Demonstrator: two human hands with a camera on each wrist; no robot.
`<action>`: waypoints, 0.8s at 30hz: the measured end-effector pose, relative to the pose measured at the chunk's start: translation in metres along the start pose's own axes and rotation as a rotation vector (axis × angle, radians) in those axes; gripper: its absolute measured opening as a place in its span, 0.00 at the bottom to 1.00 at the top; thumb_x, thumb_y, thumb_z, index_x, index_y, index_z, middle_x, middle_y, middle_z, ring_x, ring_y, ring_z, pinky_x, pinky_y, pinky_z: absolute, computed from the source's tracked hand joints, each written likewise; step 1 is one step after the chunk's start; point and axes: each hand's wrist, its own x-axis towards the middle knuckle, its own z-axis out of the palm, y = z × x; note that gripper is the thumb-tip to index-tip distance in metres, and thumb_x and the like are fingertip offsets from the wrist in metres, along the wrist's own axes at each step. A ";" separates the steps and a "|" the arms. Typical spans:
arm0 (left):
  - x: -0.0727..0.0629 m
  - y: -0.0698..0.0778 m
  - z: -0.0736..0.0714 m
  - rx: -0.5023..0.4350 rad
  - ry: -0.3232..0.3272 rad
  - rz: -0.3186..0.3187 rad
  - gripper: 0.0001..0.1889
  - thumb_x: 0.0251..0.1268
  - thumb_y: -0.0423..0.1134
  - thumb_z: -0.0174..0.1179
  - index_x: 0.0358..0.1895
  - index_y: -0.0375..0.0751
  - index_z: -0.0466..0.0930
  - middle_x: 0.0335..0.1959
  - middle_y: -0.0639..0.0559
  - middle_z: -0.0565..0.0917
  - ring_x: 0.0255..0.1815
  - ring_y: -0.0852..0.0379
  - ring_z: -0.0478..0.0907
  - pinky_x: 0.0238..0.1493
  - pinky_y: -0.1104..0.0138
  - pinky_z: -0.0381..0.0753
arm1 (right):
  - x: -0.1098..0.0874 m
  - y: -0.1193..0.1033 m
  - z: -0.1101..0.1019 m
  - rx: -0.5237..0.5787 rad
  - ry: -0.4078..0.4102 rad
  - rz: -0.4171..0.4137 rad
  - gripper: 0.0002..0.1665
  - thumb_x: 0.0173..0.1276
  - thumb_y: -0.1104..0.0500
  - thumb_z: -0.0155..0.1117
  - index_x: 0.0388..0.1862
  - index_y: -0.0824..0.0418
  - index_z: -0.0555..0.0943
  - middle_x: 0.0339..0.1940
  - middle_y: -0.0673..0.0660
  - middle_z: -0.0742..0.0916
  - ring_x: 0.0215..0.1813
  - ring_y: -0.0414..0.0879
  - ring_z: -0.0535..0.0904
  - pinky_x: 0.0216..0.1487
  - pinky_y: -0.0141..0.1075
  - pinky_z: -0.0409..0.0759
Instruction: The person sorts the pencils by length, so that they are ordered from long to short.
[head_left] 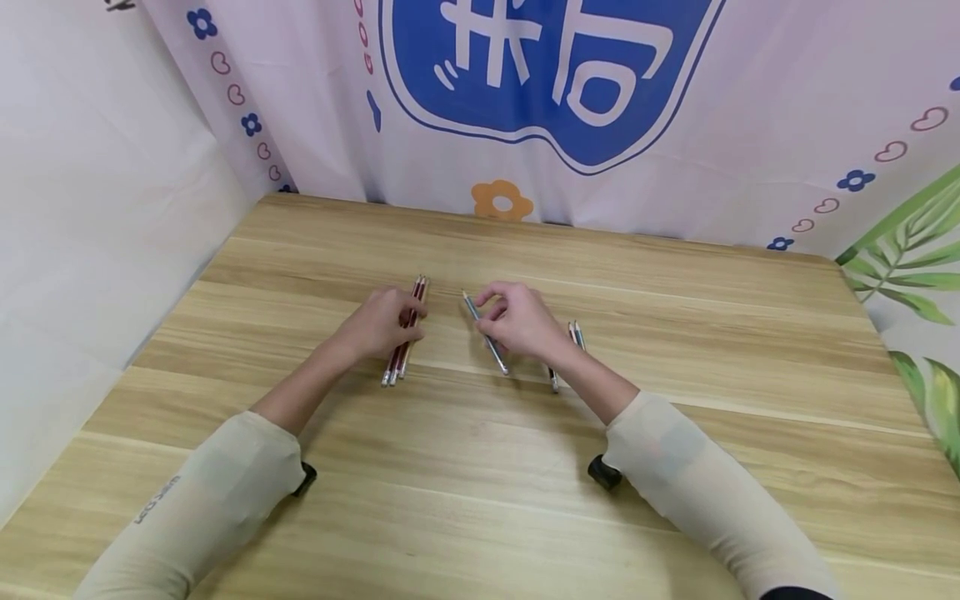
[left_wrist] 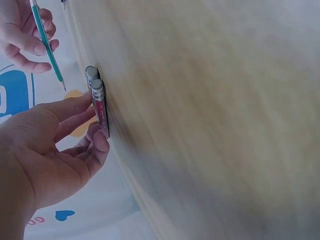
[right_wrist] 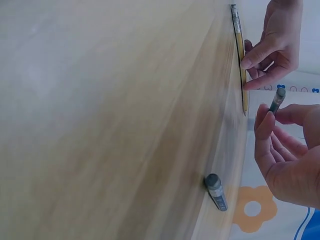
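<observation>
In the head view my left hand (head_left: pixel 386 321) holds a small bundle of dark red pencils (head_left: pixel 395 360) from above, fingers curled about their middle. Their eraser ends point toward me. A yellow pencil (right_wrist: pixel 240 45) lies along the bundle's side in the right wrist view. To the right, my right hand (head_left: pixel 517 317) pinches a green pencil (head_left: pixel 491 346) between thumb and fingers. That pencil slants, its sharpened tip toward the far left and its eraser end toward me.
More pencils (head_left: pixel 577 333) lie partly behind my right forearm, one with a dark eraser end (right_wrist: pixel 215 187) that shows in the right wrist view. The wooden table (head_left: pixel 465 500) ends at a printed cloth (head_left: pixel 712 183) at the back.
</observation>
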 end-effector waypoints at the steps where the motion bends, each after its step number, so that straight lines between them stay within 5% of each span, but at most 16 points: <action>1: 0.000 0.000 0.000 -0.001 0.000 0.001 0.17 0.65 0.29 0.69 0.56 0.25 0.83 0.50 0.31 0.83 0.46 0.41 0.80 0.43 0.57 0.86 | 0.001 0.000 0.001 0.001 -0.001 -0.001 0.17 0.69 0.68 0.68 0.56 0.65 0.81 0.37 0.60 0.90 0.25 0.46 0.85 0.27 0.39 0.86; 24: 0.000 -0.002 -0.004 0.004 -0.016 0.004 0.19 0.64 0.30 0.70 0.57 0.26 0.83 0.46 0.35 0.83 0.44 0.43 0.79 0.46 0.54 0.83 | 0.011 -0.002 0.008 0.017 0.007 0.001 0.15 0.69 0.70 0.68 0.54 0.67 0.82 0.38 0.62 0.89 0.23 0.47 0.84 0.27 0.40 0.87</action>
